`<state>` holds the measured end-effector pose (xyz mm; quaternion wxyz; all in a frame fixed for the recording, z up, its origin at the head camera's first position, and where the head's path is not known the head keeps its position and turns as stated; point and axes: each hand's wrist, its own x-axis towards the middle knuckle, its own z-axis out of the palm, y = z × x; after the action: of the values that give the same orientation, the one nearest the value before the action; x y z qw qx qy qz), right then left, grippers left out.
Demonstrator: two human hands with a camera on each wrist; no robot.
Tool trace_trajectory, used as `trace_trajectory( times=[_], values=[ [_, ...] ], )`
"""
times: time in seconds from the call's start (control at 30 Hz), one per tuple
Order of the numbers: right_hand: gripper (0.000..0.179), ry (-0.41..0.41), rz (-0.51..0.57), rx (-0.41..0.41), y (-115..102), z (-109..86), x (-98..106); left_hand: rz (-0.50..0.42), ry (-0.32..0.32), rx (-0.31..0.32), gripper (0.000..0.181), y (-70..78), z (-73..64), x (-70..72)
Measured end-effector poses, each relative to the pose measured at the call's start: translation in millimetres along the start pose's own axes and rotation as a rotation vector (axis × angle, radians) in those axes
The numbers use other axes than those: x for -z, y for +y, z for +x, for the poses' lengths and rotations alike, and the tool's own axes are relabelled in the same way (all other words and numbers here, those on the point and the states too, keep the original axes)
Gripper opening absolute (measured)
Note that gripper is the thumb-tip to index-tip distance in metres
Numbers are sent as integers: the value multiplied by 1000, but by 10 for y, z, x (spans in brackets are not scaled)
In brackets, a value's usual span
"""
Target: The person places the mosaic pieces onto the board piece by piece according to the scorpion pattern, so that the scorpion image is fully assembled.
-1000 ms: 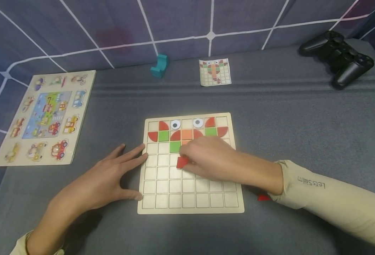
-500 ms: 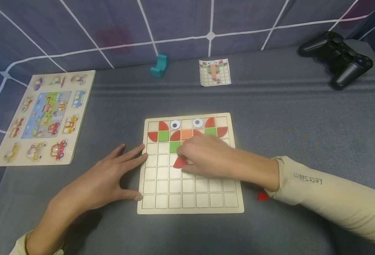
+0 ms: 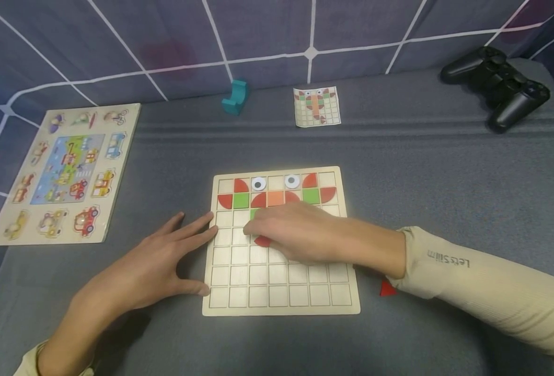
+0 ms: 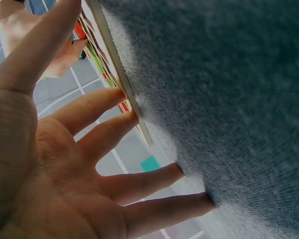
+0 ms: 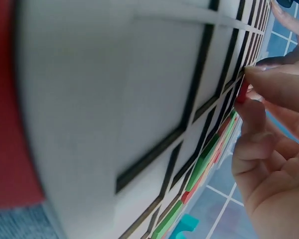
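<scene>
A black PlayStation-style gamepad (image 3: pixel 495 87) lies far right, a vehicle puzzle board (image 3: pixel 66 175) left, a teal stand (image 3: pixel 240 95) between them

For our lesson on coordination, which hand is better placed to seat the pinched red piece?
Probably the right hand: it pinches the red piece over the grid board, while the left hand, spread wide, touches the board's left edge.

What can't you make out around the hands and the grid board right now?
Head view: the right hand hides middle squares of the grid board and most of the red piece.
Head view: the card is too small to read every square.
Right wrist view: a red shape is blurred and cut off by the left edge.
Left wrist view: the thumb of the left hand runs off the top edge.
</scene>
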<state>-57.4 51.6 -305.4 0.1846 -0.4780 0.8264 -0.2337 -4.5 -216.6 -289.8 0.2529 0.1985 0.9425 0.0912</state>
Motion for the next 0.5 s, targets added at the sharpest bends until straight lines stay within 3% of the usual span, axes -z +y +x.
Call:
trace_trajectory(
  times=[0.27,0.5],
  values=[
    [29,44,-60,3,2,38,15,-11,0,5,105,7,-3,10],
    [28,34,-55,-30,15,64,7,-5,-7,7,106,-1,-2,8]
  ],
)
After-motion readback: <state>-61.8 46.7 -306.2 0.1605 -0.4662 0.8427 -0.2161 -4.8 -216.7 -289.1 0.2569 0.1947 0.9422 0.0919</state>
